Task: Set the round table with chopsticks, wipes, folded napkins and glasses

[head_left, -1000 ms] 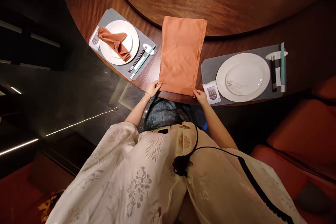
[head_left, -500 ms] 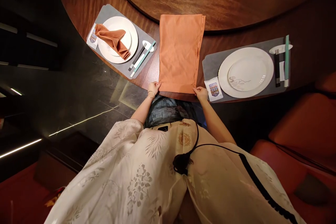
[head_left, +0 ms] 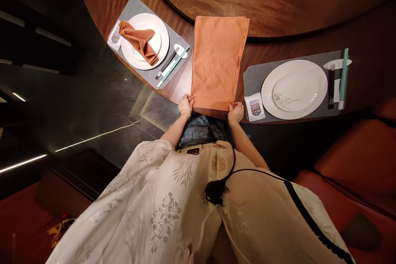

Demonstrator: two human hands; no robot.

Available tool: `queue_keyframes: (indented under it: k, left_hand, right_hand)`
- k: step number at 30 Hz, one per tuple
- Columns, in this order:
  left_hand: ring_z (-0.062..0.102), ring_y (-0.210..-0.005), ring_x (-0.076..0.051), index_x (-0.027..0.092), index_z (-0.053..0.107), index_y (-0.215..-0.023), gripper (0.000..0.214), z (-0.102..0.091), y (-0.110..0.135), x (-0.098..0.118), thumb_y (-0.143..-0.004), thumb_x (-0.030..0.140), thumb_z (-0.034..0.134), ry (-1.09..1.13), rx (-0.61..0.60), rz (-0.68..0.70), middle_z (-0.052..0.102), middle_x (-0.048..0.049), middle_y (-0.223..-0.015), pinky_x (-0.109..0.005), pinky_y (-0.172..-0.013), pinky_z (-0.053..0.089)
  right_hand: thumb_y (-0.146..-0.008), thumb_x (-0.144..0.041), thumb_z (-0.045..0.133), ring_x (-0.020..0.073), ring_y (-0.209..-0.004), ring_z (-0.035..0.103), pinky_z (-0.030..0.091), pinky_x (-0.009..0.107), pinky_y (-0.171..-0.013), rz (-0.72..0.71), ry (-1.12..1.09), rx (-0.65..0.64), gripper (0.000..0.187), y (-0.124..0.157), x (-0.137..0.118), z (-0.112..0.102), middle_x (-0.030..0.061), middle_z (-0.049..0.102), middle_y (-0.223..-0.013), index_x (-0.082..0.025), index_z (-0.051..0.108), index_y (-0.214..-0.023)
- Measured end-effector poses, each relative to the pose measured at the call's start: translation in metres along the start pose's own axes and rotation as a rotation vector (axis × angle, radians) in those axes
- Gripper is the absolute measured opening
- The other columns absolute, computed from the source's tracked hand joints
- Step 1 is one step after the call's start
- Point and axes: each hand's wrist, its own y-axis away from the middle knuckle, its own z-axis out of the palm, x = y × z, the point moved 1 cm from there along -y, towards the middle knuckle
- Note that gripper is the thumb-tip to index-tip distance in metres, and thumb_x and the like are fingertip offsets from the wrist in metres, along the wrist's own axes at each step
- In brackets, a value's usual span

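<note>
An orange cloth napkin lies flat in a folded rectangle on the wooden table, its long sides running away from me. My left hand pinches its near left corner, and a thin bracelet circles that wrist. At the near right corner, my right hand grips the cloth between thumb and fingers. The napkin's near edge lies by the table's front edge. Its right side shows doubled layers slightly out of line.
Left is a grey placemat with stacked plates, a folded napkin and chopsticks. Right, another placemat bears plates, a wipe packet and chopsticks. A raised round turntable lies behind.
My fingers have closed further around the napkin's near corners, and the right hand has drawn in slightly. The whole view has shifted a little, moving the table settings rightward in the picture.
</note>
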Motion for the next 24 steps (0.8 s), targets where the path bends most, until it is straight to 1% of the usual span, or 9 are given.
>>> queue_keyframes:
  k: [3, 6, 7, 9, 12, 15, 18, 21, 24]
  left_hand:
    - [0.057, -0.100, -0.025, 0.020, 0.056, -0.082, 0.009, 0.003, 0.002, 0.000, -0.086, 0.026, 0.061, 0.000, 0.038, 0.064, 0.060, -0.0108, -0.101, -0.034, -0.085, 0.043]
    - [0.056, -0.101, -0.025, 0.021, 0.055, -0.076, 0.011, 0.004, -0.002, -0.004, -0.082, 0.024, 0.064, 0.067, 0.047, 0.081, 0.062, -0.0107, -0.098, -0.035, -0.089, 0.044]
    - [0.057, -0.098, -0.023, 0.020, 0.055, -0.077, 0.010, 0.003, -0.005, -0.007, -0.082, 0.024, 0.064, 0.139, 0.018, 0.045, 0.063, -0.0092, -0.094, -0.035, -0.089, 0.044]
    - [0.060, -0.087, -0.020, 0.019, 0.056, -0.077, 0.011, 0.000, -0.012, -0.015, -0.081, 0.025, 0.065, 0.325, -0.090, -0.055, 0.063, -0.0048, -0.080, -0.033, -0.085, 0.046]
    - [0.059, -0.072, -0.016, 0.017, 0.058, -0.075, 0.018, -0.007, -0.022, -0.025, -0.076, 0.030, 0.071, 0.523, -0.261, -0.152, 0.060, 0.0004, -0.062, -0.030, -0.076, 0.049]
    - [0.059, -0.068, -0.015, 0.015, 0.061, -0.073, 0.026, -0.014, -0.026, -0.032, -0.072, 0.036, 0.076, 0.576, -0.365, -0.161, 0.061, 0.0001, -0.060, -0.029, -0.071, 0.050]
    - [0.061, -0.068, -0.015, 0.013, 0.064, -0.072, 0.032, -0.022, -0.025, -0.036, -0.067, 0.041, 0.079, 0.610, -0.464, -0.165, 0.065, -0.0023, -0.064, -0.030, -0.071, 0.051]
    - [0.057, -0.062, -0.013, 0.014, 0.062, -0.064, 0.035, -0.031, -0.024, -0.040, -0.064, 0.044, 0.080, 0.570, -0.529, -0.105, 0.061, 0.0002, -0.059, -0.028, -0.068, 0.049]
    - [0.054, -0.059, -0.012, 0.017, 0.059, -0.060, 0.034, -0.045, -0.023, -0.041, -0.064, 0.043, 0.079, 0.439, -0.483, 0.066, 0.056, 0.0027, -0.055, -0.026, -0.066, 0.048]
  right_hand:
    - [-0.081, -0.024, 0.058, 0.0284, -0.103, 0.056, 0.047, 0.043, -0.086, 0.068, 0.048, -0.022, 0.009, -0.002, -0.010, 0.002, 0.0141, 0.055, -0.110, -0.020, 0.052, -0.086]
    - [-0.078, -0.021, 0.058, 0.0279, -0.101, 0.059, 0.047, 0.042, -0.088, 0.046, 0.022, -0.039, 0.006, -0.010, -0.011, 0.003, 0.0145, 0.060, -0.103, -0.020, 0.053, -0.082]
    - [-0.077, -0.020, 0.058, 0.0271, -0.098, 0.060, 0.048, 0.041, -0.088, 0.041, -0.006, -0.063, 0.006, -0.014, -0.009, 0.003, 0.0135, 0.062, -0.098, -0.021, 0.053, -0.081]
    - [-0.071, -0.020, 0.062, 0.0260, -0.091, 0.063, 0.049, 0.040, -0.086, 0.032, -0.081, -0.132, 0.011, -0.024, -0.002, 0.003, 0.0098, 0.066, -0.084, -0.021, 0.054, -0.079]
    - [-0.063, -0.024, 0.068, 0.0232, -0.077, 0.064, 0.052, 0.037, -0.079, 0.002, -0.162, -0.238, 0.017, -0.034, 0.009, 0.004, 0.0026, 0.063, -0.066, -0.022, 0.057, -0.075]
    - [-0.062, -0.034, 0.068, 0.0188, -0.063, 0.061, 0.052, 0.032, -0.069, -0.043, -0.199, -0.332, 0.017, -0.033, 0.014, 0.004, -0.0022, 0.058, -0.056, -0.022, 0.059, -0.071]
    - [-0.062, -0.042, 0.069, 0.0164, -0.059, 0.058, 0.050, 0.029, -0.062, -0.074, -0.234, -0.421, 0.025, -0.023, 0.016, 0.000, -0.0033, 0.056, -0.055, -0.020, 0.059, -0.070]
    - [-0.059, -0.047, 0.074, 0.0140, -0.055, 0.053, 0.047, 0.027, -0.057, -0.091, -0.264, -0.514, 0.034, -0.011, 0.021, -0.008, -0.0037, 0.055, -0.056, -0.019, 0.057, -0.070]
    - [-0.060, -0.052, 0.075, 0.0132, -0.056, 0.051, 0.047, 0.028, -0.060, -0.187, -0.302, -0.576, 0.039, -0.003, 0.021, -0.021, -0.0033, 0.054, -0.059, -0.020, 0.055, -0.068]
